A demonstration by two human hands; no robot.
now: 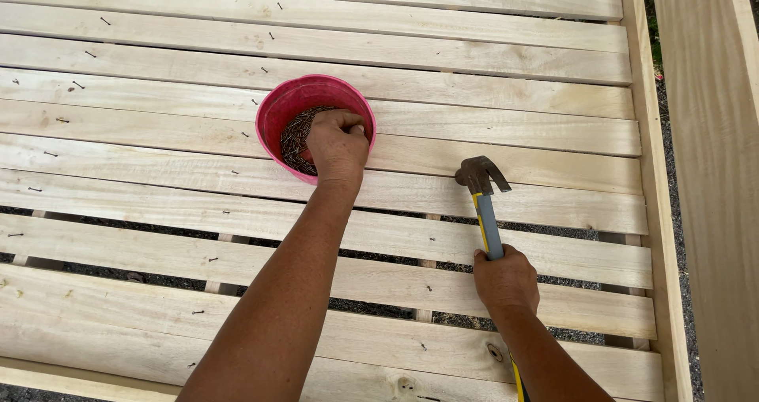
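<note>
My left hand (337, 143) reaches into a pink plastic bowl (278, 109) full of dark nails (295, 135), fingers curled down among them; whether it grips any is hidden. My right hand (506, 279) is closed around the grey and yellow handle of a claw hammer (483, 187), whose dark head rests on a pale wooden slat (553, 204) right of the bowl. Both sit on a frame of light wooden slats laid side by side.
Loose nails (77, 84) lie scattered or partly driven along the left ends of the slats. Gaps between the lower slats (379, 253) show dark ground beneath. A raised wooden side rail (650, 212) and a wide board (711, 173) run along the right.
</note>
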